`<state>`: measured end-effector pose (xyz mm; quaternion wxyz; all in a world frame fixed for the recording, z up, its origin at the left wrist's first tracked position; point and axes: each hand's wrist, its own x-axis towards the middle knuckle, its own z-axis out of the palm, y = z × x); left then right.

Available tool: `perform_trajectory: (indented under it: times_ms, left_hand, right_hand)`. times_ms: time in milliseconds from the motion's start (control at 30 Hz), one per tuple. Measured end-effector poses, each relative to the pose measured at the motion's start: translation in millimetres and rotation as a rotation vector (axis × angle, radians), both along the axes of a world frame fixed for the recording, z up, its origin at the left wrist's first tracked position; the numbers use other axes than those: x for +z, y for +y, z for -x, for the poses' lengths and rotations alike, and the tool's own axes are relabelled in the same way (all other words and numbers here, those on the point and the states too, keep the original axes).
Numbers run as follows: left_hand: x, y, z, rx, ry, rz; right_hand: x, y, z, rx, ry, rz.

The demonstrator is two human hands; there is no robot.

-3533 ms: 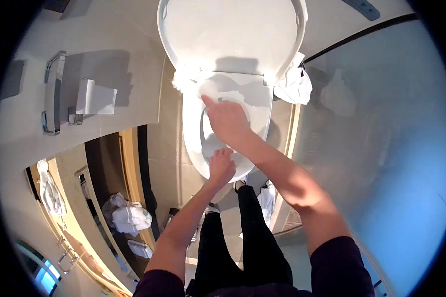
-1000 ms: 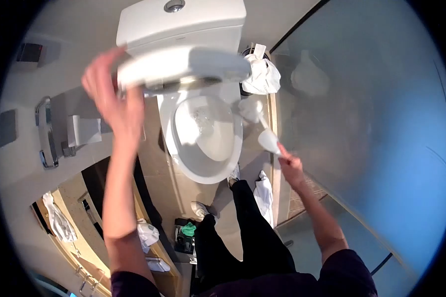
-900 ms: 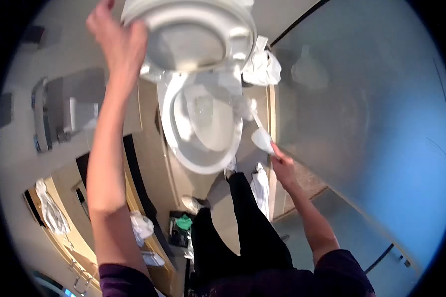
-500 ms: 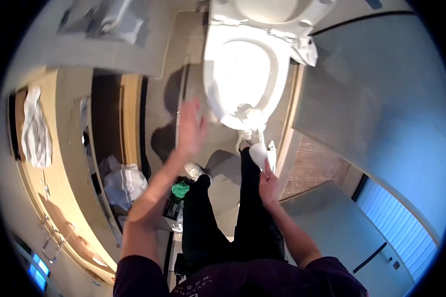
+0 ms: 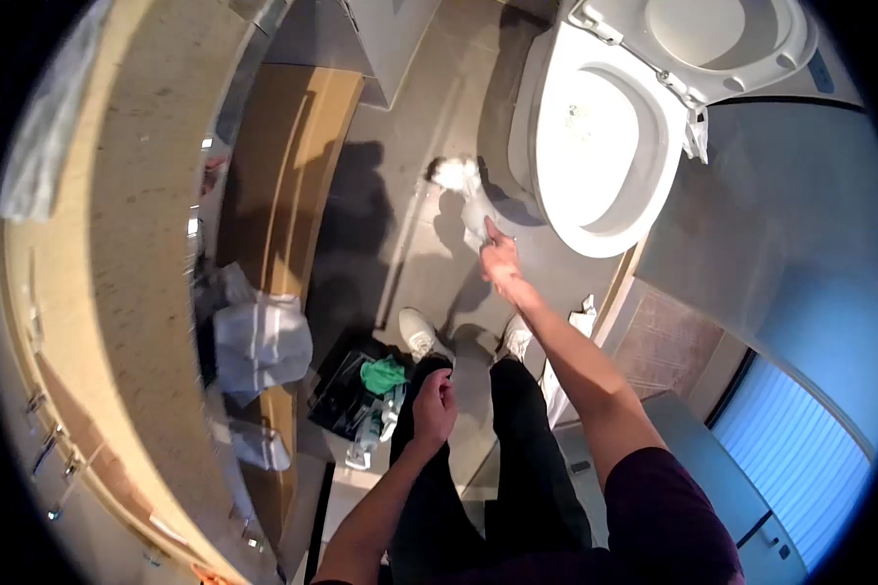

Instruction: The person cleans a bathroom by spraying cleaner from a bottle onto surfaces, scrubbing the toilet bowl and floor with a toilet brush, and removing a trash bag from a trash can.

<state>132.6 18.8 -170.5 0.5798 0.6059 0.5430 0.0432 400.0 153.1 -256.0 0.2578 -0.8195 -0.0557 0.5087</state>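
Note:
My right hand (image 5: pixel 500 255) is closed around the white handle of a toilet brush (image 5: pixel 456 175). The bright, partly washed-out head of the brush is over the grey floor, left of the toilet (image 5: pixel 605 242). The toilet's lid and seat are raised, and a few specks show inside the bowl. My left hand (image 5: pixel 434 408) hangs over my left thigh with its fingers curled in and nothing visible in them. Beside my left leg is a black caddy (image 5: pixel 334 402) holding a green cloth (image 5: pixel 383 374) and a bottle (image 5: pixel 366 435).
A wooden vanity counter (image 5: pixel 151 214) runs along the left, with a white bag or cloth (image 5: pixel 261 341) on the shelf below. Right of my legs, a white item (image 5: pixel 581 317) lies by the wall. A frosted glass panel (image 5: pixel 761 214) borders the right.
The toilet brush has moved from the bowl's front rim to the left, over the floor, in my right hand. My left hand has dropped back toward my thigh and curled. The view has shifted left.

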Motion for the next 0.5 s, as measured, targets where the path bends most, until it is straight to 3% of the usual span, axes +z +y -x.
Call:
perform_trajectory:
  times_ms: [67,200,267,433,500]
  left_hand:
    - [-39.4,-2.4,-10.0,0.127,-0.064,-0.005]
    - [-72.5,5.3,-18.9,0.186,-0.114,-0.001]
    - [-65.7,16.1,-25.9,0.182,-0.121,-0.029]
    - [-59.4,25.9,-24.8,0.154,-0.124,-0.031]
    - [-63.0,31.4,-24.6,0.173,-0.13,-0.057]
  right_hand:
    - [-37.2,30.8,-23.1,0.084,-0.099,-0.108]
    - [-101.2,85.6,-54.5,0.386,-0.275,-0.003]
    - [-148.8,86.4,-45.8,0.537,-0.583,0.029]
    - [-136.4,88.4,72.6,0.379,-0.383,0.045]
    - [-145.8,108.1,97.8,0.244,-0.335,-0.064]
